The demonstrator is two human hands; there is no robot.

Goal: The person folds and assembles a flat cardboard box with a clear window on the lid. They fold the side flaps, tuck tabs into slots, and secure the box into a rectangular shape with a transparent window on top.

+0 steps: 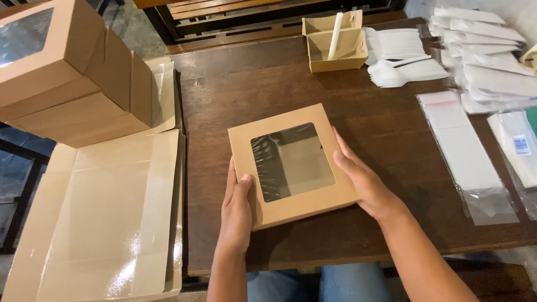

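From the head camera, one flat brown window box lies closed on the dark wooden table, in front of the person and between both hands. The left hand holds its left edge, thumb on the lid beside the clear window, fingers hidden underneath. The right hand lies against the right edge, fingers stretched along the side wall, thumb on the lid's rim. Further back stands one small open carton with one white stick in it, beside one pile of white plastic forks. At far left sits a stack of assembled window boxes, at least three, above one large flattened cardboard sheet.
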